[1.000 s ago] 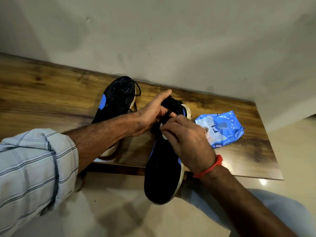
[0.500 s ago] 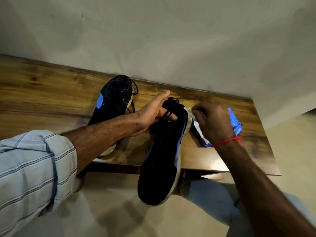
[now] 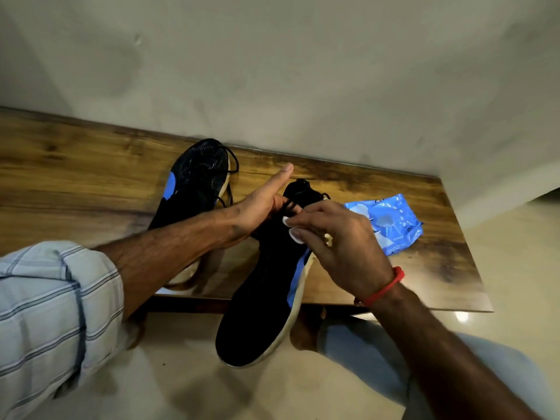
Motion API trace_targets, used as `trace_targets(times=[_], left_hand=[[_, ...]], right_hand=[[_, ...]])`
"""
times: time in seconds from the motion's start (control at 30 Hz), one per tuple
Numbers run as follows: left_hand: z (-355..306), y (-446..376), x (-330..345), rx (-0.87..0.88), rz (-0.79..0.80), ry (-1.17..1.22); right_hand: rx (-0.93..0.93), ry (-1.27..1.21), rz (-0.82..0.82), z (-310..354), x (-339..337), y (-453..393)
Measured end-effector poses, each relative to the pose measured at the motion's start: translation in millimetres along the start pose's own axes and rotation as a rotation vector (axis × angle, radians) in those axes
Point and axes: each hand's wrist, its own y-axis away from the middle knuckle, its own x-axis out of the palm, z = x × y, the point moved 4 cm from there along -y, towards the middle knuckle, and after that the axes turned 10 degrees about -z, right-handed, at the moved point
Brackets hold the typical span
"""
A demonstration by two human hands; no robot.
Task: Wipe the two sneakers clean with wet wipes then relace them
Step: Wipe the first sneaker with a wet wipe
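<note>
A black sneaker [image 3: 266,298] with a blue stripe and a white sole hangs half off the front edge of the wooden bench [image 3: 75,189], toe toward me. My left hand [image 3: 263,201] grips it at the collar, thumb raised. My right hand [image 3: 336,241] hovers over the tongue and pinches the black lace; small white bits show at its fingertips. The second sneaker [image 3: 197,183], black with a blue patch, lies on the bench behind my left forearm with loose laces. A blue wet wipes pack [image 3: 391,222] lies flat on the bench to the right.
A plain grey wall [image 3: 272,71] runs right behind the bench. My knee in light trousers [image 3: 363,344] and a bare foot sit below the bench edge on a glossy tiled floor [image 3: 181,389]. My left sleeve [image 3: 45,313] is striped.
My right hand has come back from the wipes pack to the sneaker's tongue and now pinches the lace. The left hand keeps its hold on the sneaker.
</note>
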Motion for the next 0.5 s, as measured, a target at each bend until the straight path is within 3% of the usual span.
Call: trace_targets(times=[0.07,0.2,0.27,0.4,0.5], left_hand=[[-2,1,3,0.012,0.009,-0.022],[-3,1,4,0.056,-0.037,-0.109],[-5,4,5,0.039,-0.007,-0.067],[-7,7,7,0.008,0.009,-0.021],[-7,7,4,0.027,0.023,-0.013]], right_hand=[[-0.063,0.094,-0.016,-9,-1,-3],[0.041,0.226,-0.165,-40,-20,-12],[0.016,0.143,-0.139,-19,-7,-5],[-0.234,0.068,0.039,33,29,14],[-0.113,0.097,-0.068,-8,8,-6]])
